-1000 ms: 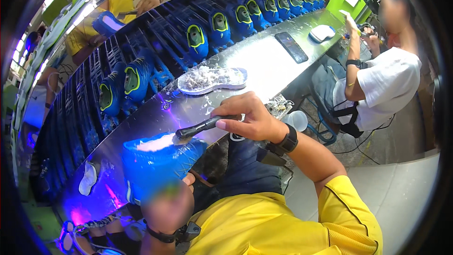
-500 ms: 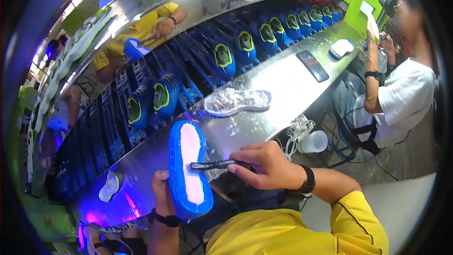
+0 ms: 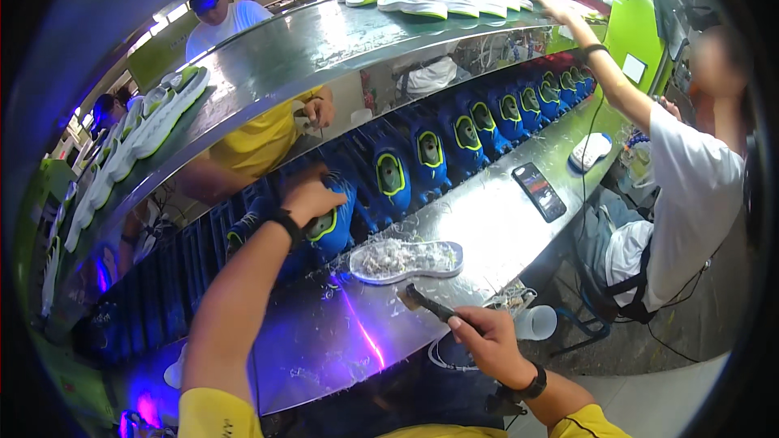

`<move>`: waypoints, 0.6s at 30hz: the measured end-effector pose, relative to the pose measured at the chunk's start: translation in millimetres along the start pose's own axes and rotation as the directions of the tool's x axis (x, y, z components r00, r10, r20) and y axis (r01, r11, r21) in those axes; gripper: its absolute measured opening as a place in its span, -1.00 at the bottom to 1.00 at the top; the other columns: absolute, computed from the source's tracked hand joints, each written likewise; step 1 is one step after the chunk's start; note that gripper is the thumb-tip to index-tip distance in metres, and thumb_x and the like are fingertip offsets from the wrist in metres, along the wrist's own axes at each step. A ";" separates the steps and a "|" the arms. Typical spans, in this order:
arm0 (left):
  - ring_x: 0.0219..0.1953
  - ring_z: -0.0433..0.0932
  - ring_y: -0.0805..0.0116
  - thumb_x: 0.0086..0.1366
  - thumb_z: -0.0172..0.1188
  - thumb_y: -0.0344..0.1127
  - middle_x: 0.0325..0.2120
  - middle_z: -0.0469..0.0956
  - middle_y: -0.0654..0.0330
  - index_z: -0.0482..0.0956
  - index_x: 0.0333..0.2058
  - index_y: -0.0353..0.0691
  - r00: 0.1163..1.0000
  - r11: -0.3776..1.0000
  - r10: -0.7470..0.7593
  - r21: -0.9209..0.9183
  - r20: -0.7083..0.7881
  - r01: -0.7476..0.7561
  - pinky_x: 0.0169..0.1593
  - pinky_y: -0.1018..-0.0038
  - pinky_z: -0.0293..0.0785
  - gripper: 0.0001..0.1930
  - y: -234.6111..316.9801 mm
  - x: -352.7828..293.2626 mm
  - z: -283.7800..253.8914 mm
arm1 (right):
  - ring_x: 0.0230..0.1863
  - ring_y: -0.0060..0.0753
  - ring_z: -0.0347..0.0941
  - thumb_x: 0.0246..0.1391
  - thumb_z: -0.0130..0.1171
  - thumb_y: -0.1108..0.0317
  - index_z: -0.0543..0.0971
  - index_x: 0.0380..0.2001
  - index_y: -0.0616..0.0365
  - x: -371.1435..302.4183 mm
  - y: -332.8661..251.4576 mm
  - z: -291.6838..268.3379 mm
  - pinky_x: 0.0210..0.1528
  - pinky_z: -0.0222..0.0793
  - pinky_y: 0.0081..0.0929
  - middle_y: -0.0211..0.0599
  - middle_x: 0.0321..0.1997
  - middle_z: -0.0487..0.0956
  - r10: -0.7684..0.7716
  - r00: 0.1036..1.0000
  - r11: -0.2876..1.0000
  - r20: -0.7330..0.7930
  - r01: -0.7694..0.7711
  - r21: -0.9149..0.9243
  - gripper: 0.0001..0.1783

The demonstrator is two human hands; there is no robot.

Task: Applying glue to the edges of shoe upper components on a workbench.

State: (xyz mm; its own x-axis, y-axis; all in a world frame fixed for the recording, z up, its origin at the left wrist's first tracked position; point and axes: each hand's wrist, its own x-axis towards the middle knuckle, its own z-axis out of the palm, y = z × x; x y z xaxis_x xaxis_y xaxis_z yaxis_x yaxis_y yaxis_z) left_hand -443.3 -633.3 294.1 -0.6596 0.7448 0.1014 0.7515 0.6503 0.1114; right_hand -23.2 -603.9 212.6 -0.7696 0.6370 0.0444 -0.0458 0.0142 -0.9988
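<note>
My left hand (image 3: pixel 308 201) reaches out to the rack and grips a blue shoe upper (image 3: pixel 334 227) with a lime-green collar; its fingers curl over the upper, partly hidden. The shoe's opening faces up toward me. In my right hand (image 3: pixel 487 339), a dark-handled brush (image 3: pixel 428 303) is held by the handle, its brownish head pointing left over the bench, touching nothing. A pale shoe sole (image 3: pixel 406 261), covered in whitish scraps, lies on the bench between the two hands.
Blue uppers (image 3: pixel 428 148) line the dark rack (image 3: pixel 174 304) along the metal bench (image 3: pixel 487 231). A phone (image 3: pixel 538 192) and a white sole (image 3: pixel 590 152) lie right. Soles (image 3: pixel 446 2) sit on the upper shelf (image 3: pixel 292 36). At right, a co-worker (image 3: pixel 690 162) reaches to them. A white cup (image 3: pixel 535 323) stands below the bench.
My left hand has moved from near my body, where it held a blue shoe bottom-up, out to the rack. The brush has left that shoe's bottom. The co-worker's arm now reaches to the shelf.
</note>
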 end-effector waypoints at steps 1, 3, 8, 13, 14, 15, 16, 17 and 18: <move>0.12 0.68 -0.05 -0.04 0.56 0.09 0.09 0.70 -0.05 0.66 0.17 -0.10 0.999 0.998 0.027 0.049 0.019 -0.027 0.25 0.21 0.56 -0.23 -11.1 12.5 16.1 | -0.45 -0.70 0.36 0.36 0.32 0.30 0.73 -0.07 0.34 -0.3 1.6 1.1 -0.43 0.26 -0.54 -0.40 -0.50 0.59 0.019 1.000 1.000 0.010 -0.019 0.016 -0.72; 0.14 0.67 -0.05 0.01 0.56 0.08 0.09 0.70 -0.03 0.70 0.18 -0.02 0.995 0.985 0.094 0.142 0.016 -0.095 0.26 0.19 0.56 -0.27 -34.4 16.7 56.4 | -0.45 -0.72 0.36 0.36 0.32 0.31 0.73 -0.10 0.34 1.2 7.4 -0.9 -0.43 0.25 -0.56 -0.46 -0.49 0.59 0.039 0.999 0.999 0.026 -0.039 0.028 -0.74; 0.14 0.66 -0.09 0.15 0.40 0.13 0.07 0.70 -0.06 0.71 0.16 -0.03 0.995 0.995 -0.095 -0.010 -0.018 0.095 0.26 0.13 0.56 -0.37 -22.5 16.8 46.4 | -0.46 -0.74 0.38 0.37 0.31 0.34 0.72 -0.11 0.36 -0.1 12.1 -13.5 -0.43 0.25 -0.59 -0.50 -0.49 0.58 0.124 0.992 0.992 -0.010 -0.123 0.039 -0.76; 0.12 0.66 -0.11 0.17 0.36 0.19 0.07 0.71 -0.06 0.72 0.11 -0.02 0.953 0.963 -0.164 0.168 -0.253 0.210 0.26 0.15 0.56 -0.39 -116.6 -12.4 -13.4 | -0.46 -0.72 0.41 0.37 0.30 0.34 0.72 -0.13 0.38 -3.6 17.9 -16.6 -0.41 0.28 -0.60 -0.49 -0.51 0.58 0.105 0.994 0.993 -0.043 -0.102 0.065 -0.74; 0.11 0.68 -0.08 0.12 0.43 0.13 0.05 0.72 -0.05 0.73 0.12 -0.01 0.973 0.934 -0.161 0.293 -0.168 0.205 0.24 0.16 0.56 -0.39 -149.8 -32.9 -13.8 | -0.45 -0.71 0.43 0.37 0.30 0.34 0.73 -0.13 0.37 -3.8 16.8 -14.8 -0.40 0.29 -0.61 -0.50 -0.52 0.58 0.097 0.995 0.994 -0.035 -0.095 0.056 -0.75; 0.09 0.69 -0.05 0.06 0.50 0.06 0.03 0.73 -0.03 0.73 0.12 0.00 0.983 0.895 -0.167 0.407 -0.074 0.183 0.23 0.17 0.57 -0.38 -178.5 -57.1 -11.9 | -0.45 -0.71 0.43 0.37 0.30 0.34 0.72 -0.13 0.37 -3.5 14.7 -14.7 -0.40 0.29 -0.61 -0.50 -0.52 0.57 0.090 0.996 0.995 -0.015 -0.089 0.050 -0.75; 0.11 0.69 -0.07 0.00 0.54 0.02 0.05 0.72 -0.03 0.70 0.16 -0.01 0.982 0.958 -0.171 0.219 -0.080 0.184 0.24 0.17 0.58 -0.31 -205.2 -72.5 -13.9 | -0.45 -0.71 0.43 0.37 0.29 0.34 0.72 -0.14 0.37 -1.6 11.1 -13.6 -0.39 0.29 -0.61 -0.50 -0.53 0.57 0.082 0.997 0.996 0.005 -0.082 0.046 -0.75; 0.12 0.68 -0.09 -0.07 0.57 -0.02 0.07 0.71 -0.04 0.67 0.21 -0.01 0.979 0.982 -0.188 0.018 -0.075 0.190 0.24 0.16 0.58 -0.23 -226.8 -88.5 -9.6 | -0.45 -0.71 0.43 0.37 0.29 0.34 0.72 -0.14 0.37 -3.5 8.8 -10.2 -0.39 0.29 -0.61 -0.50 -0.53 0.57 0.090 0.996 0.995 0.029 -0.091 0.038 -0.75; 0.12 0.68 -0.06 -0.13 0.60 -0.08 0.07 0.72 -0.03 0.69 0.19 -0.01 0.974 0.976 -0.218 0.006 -0.064 0.219 0.24 0.18 0.58 -0.22 -231.2 -98.3 -8.4 | -0.45 -0.72 0.42 0.37 0.29 0.35 0.72 -0.15 0.37 -5.5 6.8 -5.4 -0.39 0.29 -0.62 -0.51 -0.52 0.57 0.082 0.996 0.996 0.035 -0.083 0.040 -0.76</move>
State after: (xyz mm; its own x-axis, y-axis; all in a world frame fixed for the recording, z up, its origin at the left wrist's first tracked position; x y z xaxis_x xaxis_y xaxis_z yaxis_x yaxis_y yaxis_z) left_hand -552.4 -858.2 266.7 -0.8074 0.5737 0.1381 0.5888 0.7986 0.1246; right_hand -15.8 -603.1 205.5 -0.7925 0.6087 -0.0367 -0.0071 -0.0693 -0.9976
